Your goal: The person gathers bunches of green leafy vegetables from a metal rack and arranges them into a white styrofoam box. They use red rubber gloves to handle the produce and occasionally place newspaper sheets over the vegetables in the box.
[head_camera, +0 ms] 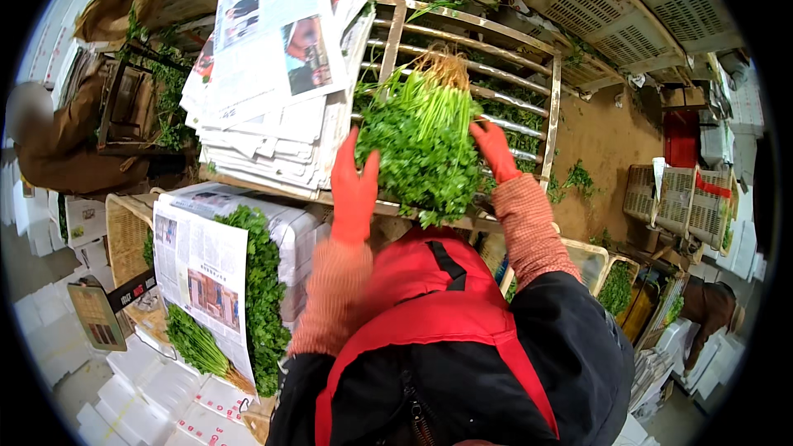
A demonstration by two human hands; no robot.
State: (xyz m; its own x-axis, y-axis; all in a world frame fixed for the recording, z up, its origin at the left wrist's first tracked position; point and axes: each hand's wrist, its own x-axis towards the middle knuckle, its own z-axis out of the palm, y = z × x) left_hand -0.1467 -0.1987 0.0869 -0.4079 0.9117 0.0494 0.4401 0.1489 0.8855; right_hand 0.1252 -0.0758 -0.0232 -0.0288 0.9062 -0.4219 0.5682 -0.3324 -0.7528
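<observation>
A large bunch of leafy green herbs, perhaps coriander or celery, lies on a metal slatted rack, its brown roots pointing away from me. Both my hands wear red gloves. My left hand is upright at the left edge of the leaves, its thumb and fingers apart, holding nothing. At the right side of the stems is my right hand, its fingertips at the bunch; whether it grips any stems is unclear. A thick stack of newspapers stands on the rack's left part, left of the bunch.
Below left, a newspaper sheet lies over more greens beside white foam boxes. Plastic crates stand along the far side and at right. A person in brown is at far left, another at far right.
</observation>
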